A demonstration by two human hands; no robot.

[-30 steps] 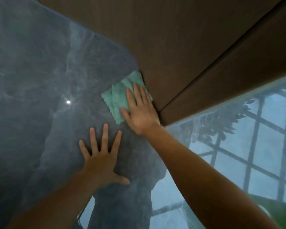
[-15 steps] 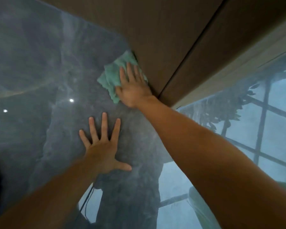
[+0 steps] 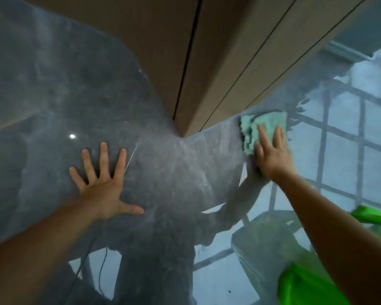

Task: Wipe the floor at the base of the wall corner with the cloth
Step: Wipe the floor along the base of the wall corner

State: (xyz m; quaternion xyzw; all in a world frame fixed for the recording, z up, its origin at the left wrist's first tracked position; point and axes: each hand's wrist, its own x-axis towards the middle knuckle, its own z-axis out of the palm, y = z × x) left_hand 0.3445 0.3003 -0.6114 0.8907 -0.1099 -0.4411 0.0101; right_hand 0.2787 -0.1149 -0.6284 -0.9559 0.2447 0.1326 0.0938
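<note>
A folded pale green cloth (image 3: 259, 126) lies flat on the glossy grey marble floor (image 3: 167, 168), against the base of the brown wood-panelled wall, right of the wall corner (image 3: 182, 134). My right hand (image 3: 271, 153) presses down on the cloth's near half with fingers stretched flat. My left hand (image 3: 103, 181) is spread flat on the bare floor, left of and nearer than the corner, holding nothing.
The brown wall panels (image 3: 207, 62) project toward me with dark vertical seams. The shiny floor mirrors a window grid (image 3: 339, 155) at right. A bright green object (image 3: 304, 285) sits at the lower right, partly behind my right forearm.
My right hand slid the cloth from the left face of the corner, around it, to the right face. The view shifted right. My left hand stayed planted on the floor.
</note>
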